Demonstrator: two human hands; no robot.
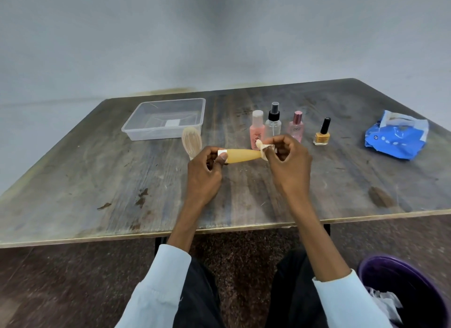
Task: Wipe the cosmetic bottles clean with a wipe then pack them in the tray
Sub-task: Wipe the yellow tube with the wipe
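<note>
A tan cosmetic bottle (242, 155) with a white end is held level above the table. My left hand (203, 172) grips its white end. My right hand (286, 159) pinches a crumpled white wipe (264, 149) around the bottle's narrow tip. A clear plastic tray (136, 130) sits at the back left, holding nothing that I can make out. Behind my hands stand a pink bottle (256, 128), a clear spray bottle (273, 122), a small pink perfume bottle (296, 125) and an orange nail polish bottle (322, 133).
A ribbed clear cap (191, 142) lies just in front of the tray. A blue wipes pack (396, 138) sits at the right of the wooden table (97, 181). A purple bin (400, 286) with crumpled white wipes stands on the floor at lower right.
</note>
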